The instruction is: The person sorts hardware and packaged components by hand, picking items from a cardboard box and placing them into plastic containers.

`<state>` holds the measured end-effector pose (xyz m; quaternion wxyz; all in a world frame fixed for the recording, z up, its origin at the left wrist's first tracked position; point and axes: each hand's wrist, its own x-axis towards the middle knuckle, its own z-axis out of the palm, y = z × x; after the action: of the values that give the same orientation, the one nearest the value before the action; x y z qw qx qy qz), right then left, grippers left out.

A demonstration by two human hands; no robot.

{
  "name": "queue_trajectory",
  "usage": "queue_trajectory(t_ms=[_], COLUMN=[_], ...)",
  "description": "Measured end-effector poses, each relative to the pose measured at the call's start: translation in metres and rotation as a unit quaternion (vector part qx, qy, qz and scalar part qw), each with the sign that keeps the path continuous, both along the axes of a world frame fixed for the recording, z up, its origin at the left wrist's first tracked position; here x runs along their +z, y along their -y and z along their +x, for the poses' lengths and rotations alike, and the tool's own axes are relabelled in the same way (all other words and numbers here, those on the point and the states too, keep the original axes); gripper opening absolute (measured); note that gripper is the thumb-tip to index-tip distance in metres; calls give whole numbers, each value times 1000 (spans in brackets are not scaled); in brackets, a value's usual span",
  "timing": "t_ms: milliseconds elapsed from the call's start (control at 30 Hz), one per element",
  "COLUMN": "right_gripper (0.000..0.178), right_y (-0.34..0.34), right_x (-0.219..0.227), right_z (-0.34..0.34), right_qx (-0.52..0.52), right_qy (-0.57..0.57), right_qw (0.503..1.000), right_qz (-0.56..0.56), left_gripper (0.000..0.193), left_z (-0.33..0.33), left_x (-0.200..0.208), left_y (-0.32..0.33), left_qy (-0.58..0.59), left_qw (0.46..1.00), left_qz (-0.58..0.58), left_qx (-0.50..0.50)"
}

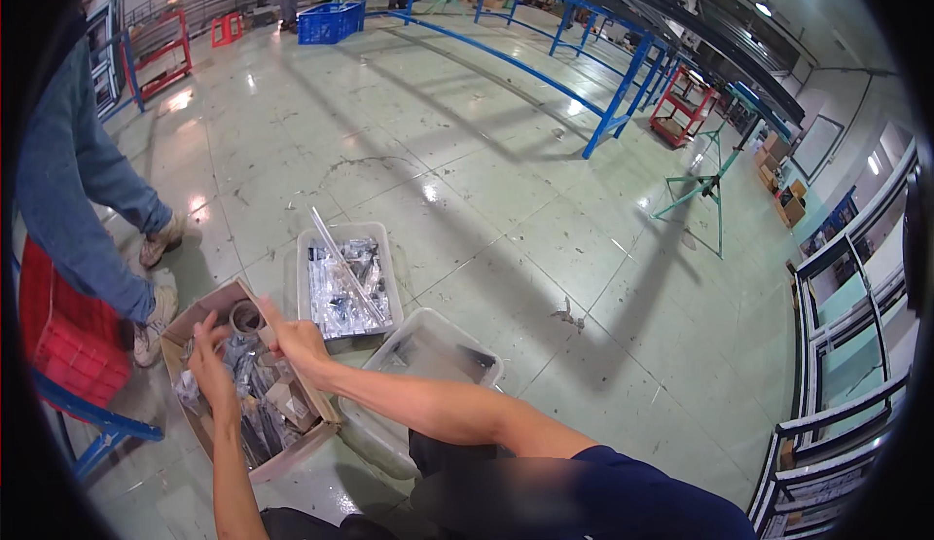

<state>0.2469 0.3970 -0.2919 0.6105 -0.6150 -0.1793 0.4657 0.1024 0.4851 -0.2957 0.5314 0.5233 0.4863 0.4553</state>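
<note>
An open cardboard box (289, 454) stands on the floor at the lower left, filled with grey plastic-wrapped packets (255, 389) and small brown cardboard pieces (289, 402). My left hand (211, 365) reaches into its left side, fingers apart over the packets. At the box's right rim, my right hand (297, 343) is closed, with its fingers curled over the cardboard edge. A brown tape roll (246, 317) lies in the far end of the box, between my hands. Whatever is under my left fingers is partly hidden.
A pale bin (391, 266) holds clear bagged parts and long strips. Nearer is another translucent bin (494, 363). A person in blue work trousers (68, 170) stands close at left, beside a red crate (78, 350). Blue-framed tables (613, 117) and a green stand (715, 185) stand farther off.
</note>
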Motion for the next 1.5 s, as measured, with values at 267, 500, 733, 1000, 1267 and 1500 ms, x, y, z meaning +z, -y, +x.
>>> queue_trajectory(t_ms=[267,500,733,1000,1267,1500], right_gripper=[111,89,72,86,88,97], right_y=[-12,1,29,12,21,22], right_x=[-15,2,56,20,31,39], right_z=[2,13,-3,8,3,2], right_qx=[21,80,211,113,174,193], right_qy=[-250,-382,-411,-333,-325,-362], right_qw=[947,907,867,907,908,894], right_qz=[202,156,188,230,202,181], left_gripper=[50,40,31,27,32,25], left_z=[47,45,35,79,64,42], left_x=[36,37,38,21,48,19], left_y=[72,58,56,67,69,41], left_qy=[-186,-108,31,-1,41,83], left_qw=[893,902,937,974,972,896], left_qz=[226,222,75,123,2,22], left_qx=[-343,-354,-341,-190,-233,-436])
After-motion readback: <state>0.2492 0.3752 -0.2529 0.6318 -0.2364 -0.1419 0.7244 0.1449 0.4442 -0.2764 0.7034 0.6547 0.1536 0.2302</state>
